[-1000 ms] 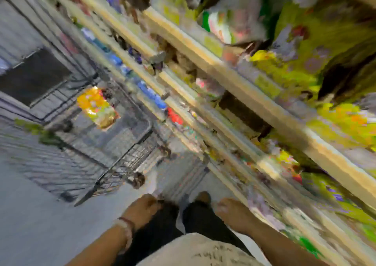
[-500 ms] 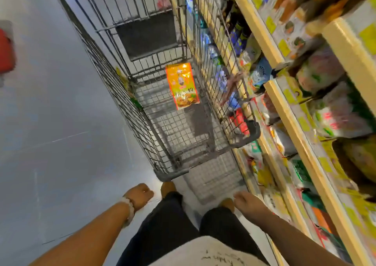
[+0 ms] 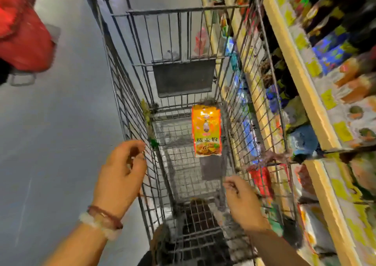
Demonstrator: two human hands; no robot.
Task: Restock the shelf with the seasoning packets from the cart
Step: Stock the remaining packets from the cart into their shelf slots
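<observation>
While shelf (image 3: 293, 66) goods blur, orange packet (image 3: 206, 131) in cart (image 3: 130, 111), left hand (image 3: 122, 176) and right hand (image 3: 242, 200) loosely curled, empty.

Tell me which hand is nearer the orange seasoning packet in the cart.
Right, by a small margin. The right hand is over the basket just below the orange seasoning packet; the left hand is outside the cart's left wall.

Dim, flat light; motion blur smears the shelf (image 3: 317, 107) at right.
</observation>
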